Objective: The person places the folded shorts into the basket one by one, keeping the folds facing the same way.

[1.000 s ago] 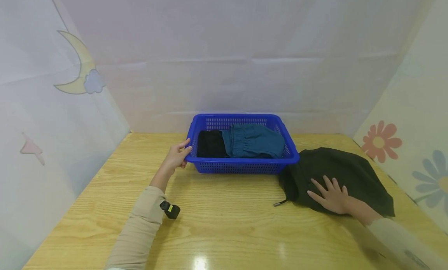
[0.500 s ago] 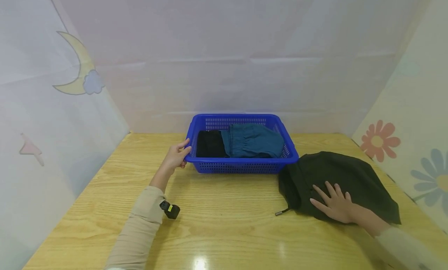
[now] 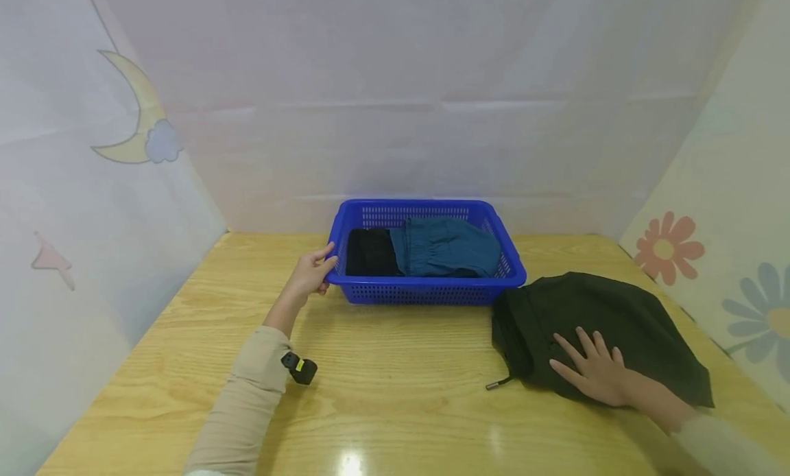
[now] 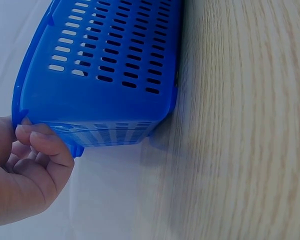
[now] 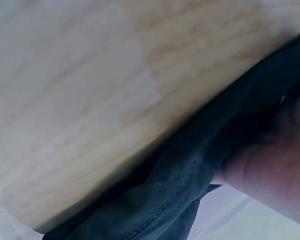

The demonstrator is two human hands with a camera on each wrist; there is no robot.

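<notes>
My left hand [image 3: 308, 274] grips the left rim of a blue plastic basket [image 3: 426, 282], with the thumb above and fingers curled under the edge in the left wrist view [image 4: 32, 170]. Inside the basket lie a folded black cloth [image 3: 372, 252] and a folded teal garment with an elastic waist [image 3: 453, 246]. My right hand [image 3: 599, 373] rests palm down, fingers spread, on a dark green garment [image 3: 607, 311]. A drawstring with a metal tip [image 3: 496, 385] sticks out of its left end. In the right wrist view, part of the hand [image 5: 275, 167] shows against the dark fabric.
A light wooden table [image 3: 382, 394] carries everything. Printed cloth hangs behind it [image 3: 395, 153] and along both sides. A small black device [image 3: 300, 368] is strapped to the left sleeve. The garment's left end lies close to the basket's front right corner.
The right hand has slid toward me and slightly right, and the dark green garment has shifted the same way with it. The left hand and the basket stay put.
</notes>
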